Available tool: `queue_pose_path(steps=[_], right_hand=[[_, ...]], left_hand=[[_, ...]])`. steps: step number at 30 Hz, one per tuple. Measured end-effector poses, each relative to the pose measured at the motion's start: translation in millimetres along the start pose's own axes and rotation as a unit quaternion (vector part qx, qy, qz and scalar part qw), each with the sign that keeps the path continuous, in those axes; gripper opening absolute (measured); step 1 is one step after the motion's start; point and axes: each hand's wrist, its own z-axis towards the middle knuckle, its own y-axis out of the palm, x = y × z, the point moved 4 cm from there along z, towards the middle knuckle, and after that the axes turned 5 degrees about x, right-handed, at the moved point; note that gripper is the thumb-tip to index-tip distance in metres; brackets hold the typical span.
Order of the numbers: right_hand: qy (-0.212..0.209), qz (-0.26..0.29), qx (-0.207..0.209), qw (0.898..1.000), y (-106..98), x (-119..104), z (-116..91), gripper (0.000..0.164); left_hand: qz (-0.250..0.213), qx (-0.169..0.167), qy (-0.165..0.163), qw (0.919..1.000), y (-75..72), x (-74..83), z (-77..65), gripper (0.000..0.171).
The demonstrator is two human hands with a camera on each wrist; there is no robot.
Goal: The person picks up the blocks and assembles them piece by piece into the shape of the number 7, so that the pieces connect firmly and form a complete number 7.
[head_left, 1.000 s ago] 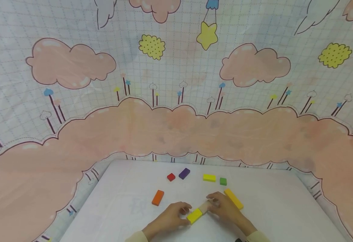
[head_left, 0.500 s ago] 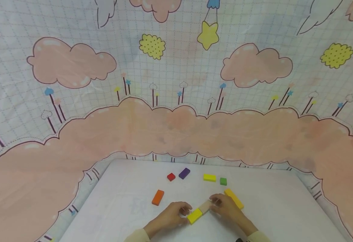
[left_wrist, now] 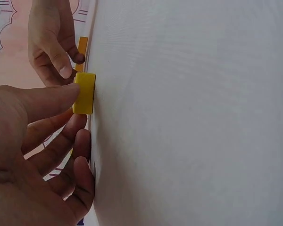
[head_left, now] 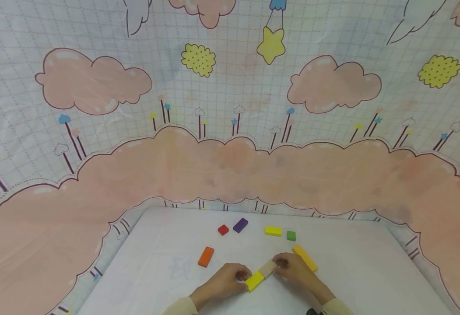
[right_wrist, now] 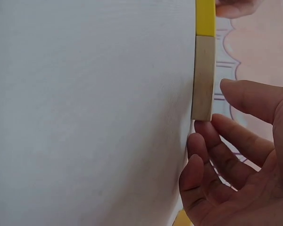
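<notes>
A yellow block [head_left: 255,281] and a plain wooden block [head_left: 268,268] lie end to end in a slanting row on the white table, their ends touching. My left hand [head_left: 227,280] pinches the outer end of the yellow block between thumb and fingers; the left wrist view shows the thumb against the yellow block [left_wrist: 85,94]. At the row's other end is my right hand [head_left: 294,271]. In the right wrist view its fingertips touch the end of the wooden block [right_wrist: 203,77], while the thumb stands apart from it.
A long amber block [head_left: 305,258] lies just beyond the right hand. Farther back are a red block [head_left: 223,229], a purple block [head_left: 240,225], another yellow block [head_left: 273,231] and a green block [head_left: 291,236]. An orange block [head_left: 206,257] lies at left.
Over the last second, my right hand has shifted slightly right, uncovering more of the wooden block. My left hand has edged right, closer onto the yellow block's end. The row hardly moved.
</notes>
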Motion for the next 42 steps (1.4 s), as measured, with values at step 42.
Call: queue_pose_path(steps=[42], right_hand=[[0.001, -0.024, 0.003, 1.0, 3.3, -4.8, 5.4, 0.034]], left_hand=[[0.058, 0.011, 0.008, 0.9982, 13.3, 12.0, -4.6, 0.034]])
